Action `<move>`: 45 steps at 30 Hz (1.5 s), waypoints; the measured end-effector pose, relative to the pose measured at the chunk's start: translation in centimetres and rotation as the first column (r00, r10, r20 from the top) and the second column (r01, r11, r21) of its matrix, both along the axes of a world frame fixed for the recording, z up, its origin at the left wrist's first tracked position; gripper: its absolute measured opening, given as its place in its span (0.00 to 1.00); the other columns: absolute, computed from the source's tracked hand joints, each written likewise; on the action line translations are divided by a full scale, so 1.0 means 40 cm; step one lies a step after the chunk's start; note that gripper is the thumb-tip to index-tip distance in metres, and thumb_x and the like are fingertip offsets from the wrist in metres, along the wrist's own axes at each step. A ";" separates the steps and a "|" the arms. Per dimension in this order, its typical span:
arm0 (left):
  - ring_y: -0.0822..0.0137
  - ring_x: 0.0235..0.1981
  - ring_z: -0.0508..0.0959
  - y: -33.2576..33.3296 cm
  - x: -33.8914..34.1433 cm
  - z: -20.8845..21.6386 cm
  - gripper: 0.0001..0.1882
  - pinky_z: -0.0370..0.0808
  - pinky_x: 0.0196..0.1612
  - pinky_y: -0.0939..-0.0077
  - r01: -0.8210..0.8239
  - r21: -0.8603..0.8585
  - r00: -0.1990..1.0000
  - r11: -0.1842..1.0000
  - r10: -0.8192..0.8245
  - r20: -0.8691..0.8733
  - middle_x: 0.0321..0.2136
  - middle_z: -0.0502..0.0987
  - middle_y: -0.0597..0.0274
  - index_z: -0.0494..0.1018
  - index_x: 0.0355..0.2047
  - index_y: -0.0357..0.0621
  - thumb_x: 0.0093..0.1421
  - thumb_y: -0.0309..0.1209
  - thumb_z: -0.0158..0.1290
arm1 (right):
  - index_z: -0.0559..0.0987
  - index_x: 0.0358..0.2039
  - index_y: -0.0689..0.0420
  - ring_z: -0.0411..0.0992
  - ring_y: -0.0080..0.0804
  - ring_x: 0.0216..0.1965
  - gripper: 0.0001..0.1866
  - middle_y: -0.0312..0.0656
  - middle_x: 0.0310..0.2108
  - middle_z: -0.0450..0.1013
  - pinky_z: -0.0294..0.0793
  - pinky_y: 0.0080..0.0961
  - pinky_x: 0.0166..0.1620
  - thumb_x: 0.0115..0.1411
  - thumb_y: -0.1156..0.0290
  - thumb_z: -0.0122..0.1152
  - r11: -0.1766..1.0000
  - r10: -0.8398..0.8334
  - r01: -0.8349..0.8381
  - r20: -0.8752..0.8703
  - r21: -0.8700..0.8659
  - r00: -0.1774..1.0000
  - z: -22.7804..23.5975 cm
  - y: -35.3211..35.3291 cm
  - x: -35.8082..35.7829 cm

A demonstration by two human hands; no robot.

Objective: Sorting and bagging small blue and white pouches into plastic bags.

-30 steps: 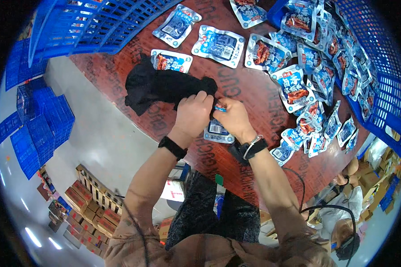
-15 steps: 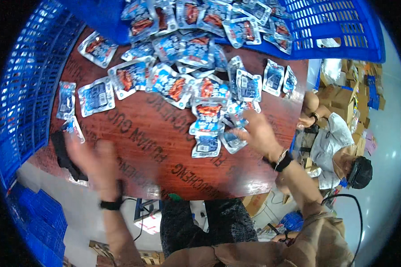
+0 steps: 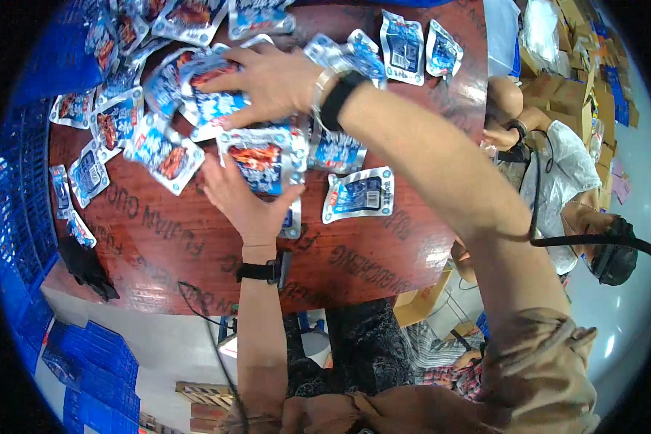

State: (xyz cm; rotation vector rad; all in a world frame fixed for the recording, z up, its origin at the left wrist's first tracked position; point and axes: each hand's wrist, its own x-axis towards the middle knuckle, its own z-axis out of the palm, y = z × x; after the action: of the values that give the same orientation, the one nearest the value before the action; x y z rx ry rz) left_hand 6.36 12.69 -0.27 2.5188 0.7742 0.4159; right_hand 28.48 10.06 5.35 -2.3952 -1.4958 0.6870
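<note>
Blue-and-white foil food pouches with a reddish food picture lie in a loose heap on a red-brown wooden table (image 3: pixel 188 249). My left hand (image 3: pixel 242 199) is at the heap's near edge, fingers and thumb spread around the lower part of a picture-side-up pouch (image 3: pixel 257 160). Farther off, my right hand (image 3: pixel 271 79) reaches across to the left, its spread fingers resting over another pouch (image 3: pixel 213 101). Part of that pouch is hidden beneath the fingers. Left of my hands lies a tilted pouch (image 3: pixel 165 155); a separate pouch (image 3: pixel 359 195) lies flat to the right.
A blue plastic crate (image 3: pixel 25 173) borders the table's left side. A black cloth item (image 3: pixel 87 267) lies at the near left corner. At right a person in a white top (image 3: pixel 564 163) sits near cardboard boxes (image 3: pixel 557 90). A black cable (image 3: pixel 593 242) crosses my right side.
My left hand has moved right and my right hand has moved left and farther away, both onto the pouches. Several pouches have shifted left, and the view has shifted too.
</note>
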 end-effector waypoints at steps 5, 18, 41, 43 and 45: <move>0.40 0.66 0.49 -0.108 -0.020 0.031 0.63 0.47 0.59 0.31 0.309 0.080 0.943 0.948 -0.295 -0.152 0.64 0.51 0.38 0.54 0.64 0.43 0.35 0.71 0.58 | 0.71 0.56 0.35 0.61 0.50 0.59 0.30 0.46 0.58 0.62 0.63 0.61 0.54 0.54 0.42 0.57 0.981 -0.116 0.092 0.133 0.172 0.984 0.011 -0.252 -0.032; 0.26 0.64 0.44 -0.405 -0.050 0.023 0.51 0.47 0.53 0.20 0.432 0.138 0.899 0.891 -0.413 -0.145 0.65 0.47 0.35 0.62 0.60 0.57 0.39 0.67 0.60 | 0.69 0.57 0.30 0.47 0.54 0.66 0.38 0.44 0.64 0.56 0.58 0.75 0.51 0.43 0.39 0.66 0.956 -0.292 0.287 0.182 0.052 0.939 -0.005 -0.474 -0.009; 0.57 0.43 0.76 -0.937 0.304 0.042 0.11 0.59 0.58 0.46 1.000 0.014 0.012 0.009 -0.965 -0.262 0.34 0.78 0.60 0.78 0.35 0.46 0.54 0.32 0.49 | 0.62 0.60 0.65 0.65 0.50 0.57 0.26 0.58 0.56 0.64 0.61 0.35 0.60 0.62 0.71 0.52 0.259 -0.941 0.960 -0.196 0.109 0.277 0.104 -1.235 -0.311; 0.60 0.46 0.74 -0.893 0.332 0.108 0.11 0.60 0.56 0.48 0.987 0.056 0.152 0.151 -0.988 -0.014 0.37 0.76 0.60 0.77 0.36 0.44 0.54 0.32 0.50 | 0.60 0.62 0.63 0.56 0.57 0.62 0.38 0.58 0.62 0.56 0.58 0.42 0.62 0.53 0.64 0.64 0.318 -0.930 0.922 -0.116 0.222 0.348 0.107 -1.219 -0.431; 0.57 0.54 0.68 -0.819 0.351 0.140 0.19 0.57 0.57 0.43 0.916 0.055 0.397 0.397 -0.918 0.010 0.48 0.71 0.55 0.75 0.43 0.47 0.51 0.37 0.56 | 0.65 0.60 0.53 0.51 0.59 0.64 0.42 0.57 0.64 0.52 0.53 0.54 0.61 0.44 0.63 0.70 0.561 -0.827 0.827 0.061 0.035 0.558 0.103 -1.181 -0.539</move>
State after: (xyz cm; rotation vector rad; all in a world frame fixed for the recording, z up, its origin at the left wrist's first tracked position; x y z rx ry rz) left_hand 20.38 -20.07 5.33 2.4938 -0.7438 0.0577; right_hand 6.93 -37.20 9.45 -2.7169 -0.2019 0.3434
